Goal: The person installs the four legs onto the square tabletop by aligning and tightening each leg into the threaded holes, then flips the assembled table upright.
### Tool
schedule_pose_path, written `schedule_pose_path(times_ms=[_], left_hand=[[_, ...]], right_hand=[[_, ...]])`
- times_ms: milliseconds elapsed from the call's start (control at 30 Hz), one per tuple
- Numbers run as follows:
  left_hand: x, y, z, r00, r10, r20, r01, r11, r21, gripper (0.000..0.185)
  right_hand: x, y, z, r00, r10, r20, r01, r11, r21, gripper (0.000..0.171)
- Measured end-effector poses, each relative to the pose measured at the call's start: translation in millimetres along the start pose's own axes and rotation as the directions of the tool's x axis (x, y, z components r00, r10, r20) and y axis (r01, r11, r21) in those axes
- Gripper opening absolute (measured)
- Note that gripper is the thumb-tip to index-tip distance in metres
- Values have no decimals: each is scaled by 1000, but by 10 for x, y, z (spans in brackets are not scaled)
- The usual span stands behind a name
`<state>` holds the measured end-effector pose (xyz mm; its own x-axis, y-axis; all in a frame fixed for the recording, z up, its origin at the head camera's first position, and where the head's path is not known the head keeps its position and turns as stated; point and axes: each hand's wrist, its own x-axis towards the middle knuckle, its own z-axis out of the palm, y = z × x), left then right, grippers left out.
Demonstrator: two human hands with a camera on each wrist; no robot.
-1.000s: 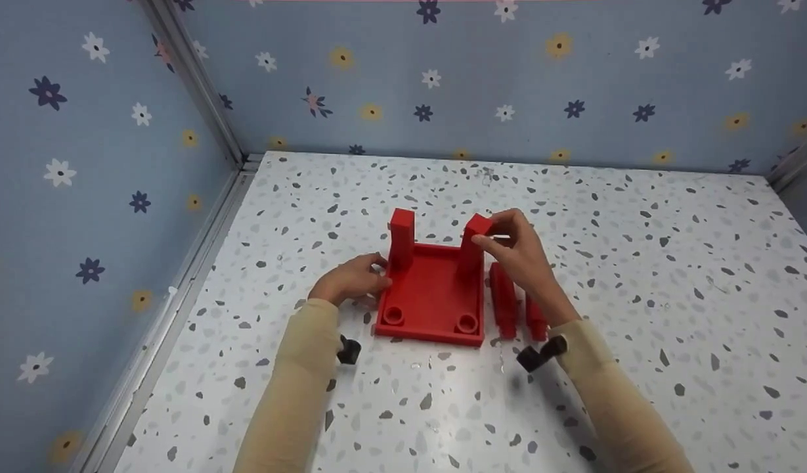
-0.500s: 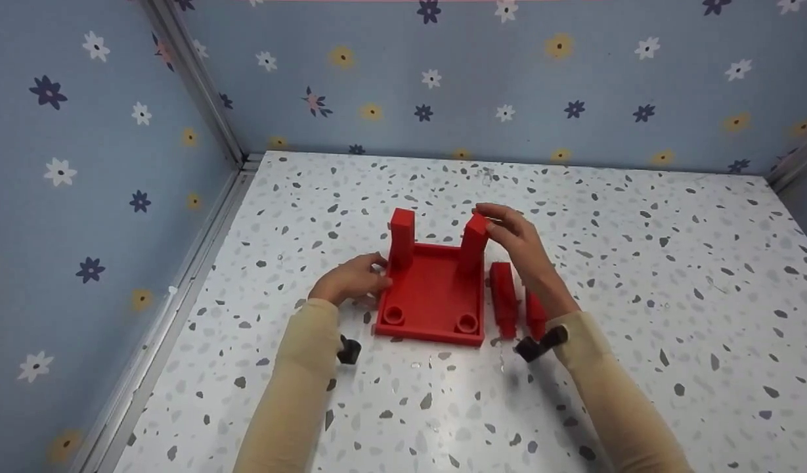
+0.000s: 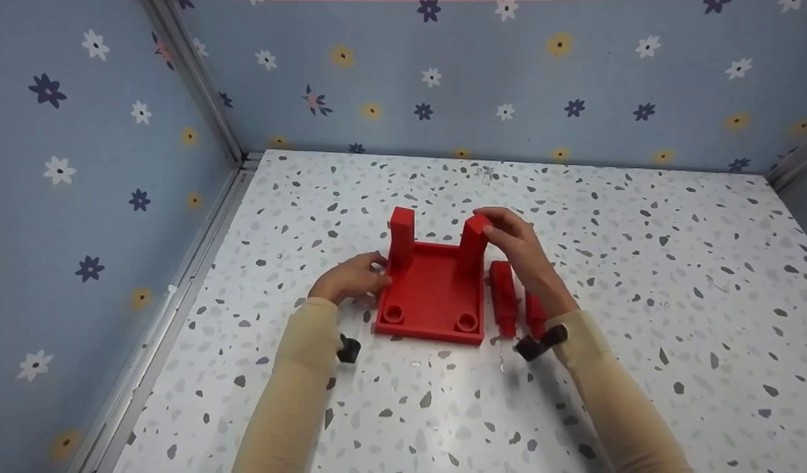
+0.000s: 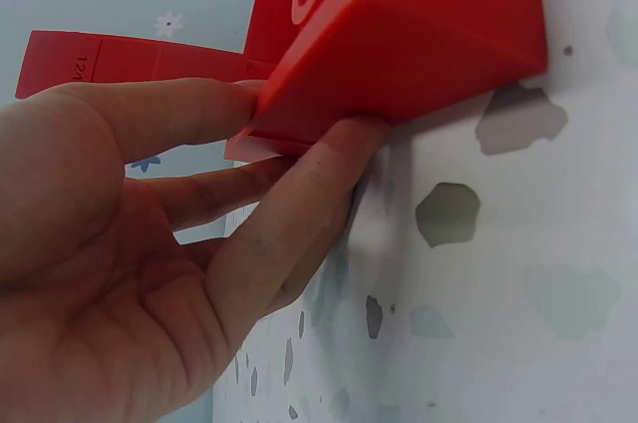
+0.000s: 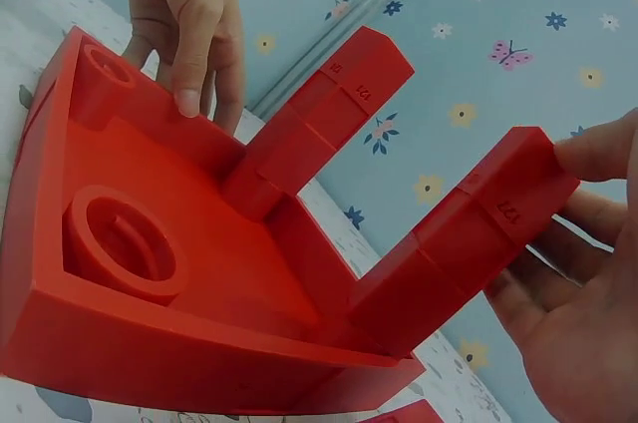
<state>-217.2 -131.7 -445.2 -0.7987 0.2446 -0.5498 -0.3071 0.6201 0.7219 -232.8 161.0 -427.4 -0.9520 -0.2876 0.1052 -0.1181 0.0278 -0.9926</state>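
Note:
A red square tabletop [image 3: 436,295] with raised rims lies underside up. Two red legs stand upright in its far corners, a left leg [image 3: 402,240] and a right leg [image 3: 472,243]. Round open sockets [image 3: 467,322] show in both near corners. My left hand [image 3: 354,279] pinches the tabletop's left rim, thumb on the inner side in the left wrist view, where the red side wall [image 4: 429,54] rises past the fingers. At the top of the right leg, marked 127 in the right wrist view, my right hand [image 3: 518,243] holds on with thumb and fingers either side.
Two more red legs lie right of the tabletop: one in full sight [image 3: 503,299], the other [image 3: 534,315] partly under my right forearm. The speckled table [image 3: 672,295] runs back to a flowered wall [image 3: 508,79]. Another flowered panel [image 3: 94,217] stands at the left.
My right hand has loosened, shifted its fingers round the far side of the right leg's top and gripped again, the leg turning slightly. My left hand stays where it was.

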Motion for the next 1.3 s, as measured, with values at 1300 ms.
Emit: schedule_pose_path(times_ms=[1300], left_hand=[[-18,18,-7,1000,-19,2,19,1000,-2,42]], right_hand=[[-36,10,59,993,21,-116,-46,973,-225,49]])
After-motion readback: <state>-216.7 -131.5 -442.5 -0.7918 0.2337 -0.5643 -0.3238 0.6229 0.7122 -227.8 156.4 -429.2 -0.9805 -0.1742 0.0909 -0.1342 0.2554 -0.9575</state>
